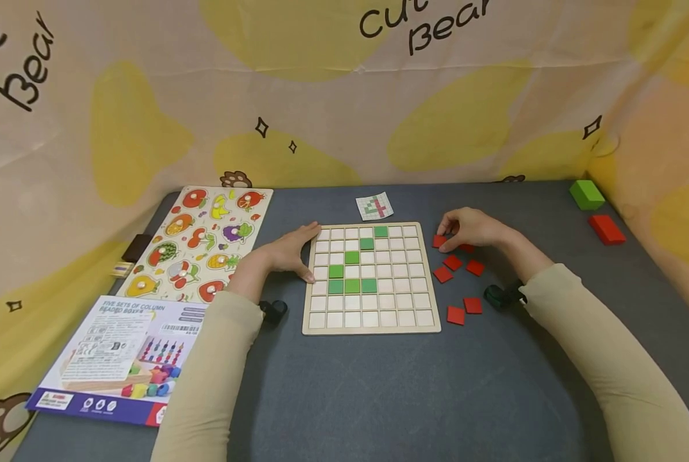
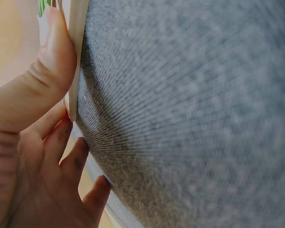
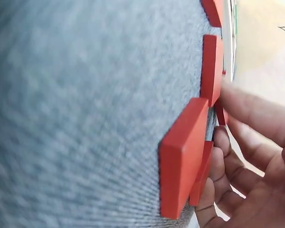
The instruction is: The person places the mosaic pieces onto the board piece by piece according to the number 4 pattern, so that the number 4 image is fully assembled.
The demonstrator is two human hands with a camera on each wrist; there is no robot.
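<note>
A wooden grid board [image 1: 425, 277] lies on the grey mat, with several green tiles [image 1: 352, 286] on it in a stepped line up to the top row. My left hand [image 1: 291, 251] rests against the board's left edge. Its thumb [image 2: 42, 80] presses flat on that edge [image 2: 76, 57] while the other fingers lie on the mat. My right hand [image 1: 445, 237] arches over loose red tiles [image 1: 452, 262] to the right of the board. It pinches one red tile [image 3: 220, 114] between thumb and fingertips. Another red tile [image 3: 183, 156] lies close by.
A small pattern card [image 1: 374, 206] lies behind the board. A fruit puzzle [image 1: 202, 244] and a bead-toy box [image 1: 124, 350] sit at the left. A green block [image 1: 586, 194] and a red block [image 1: 606, 229] lie far right. Cloth walls enclose the mat.
</note>
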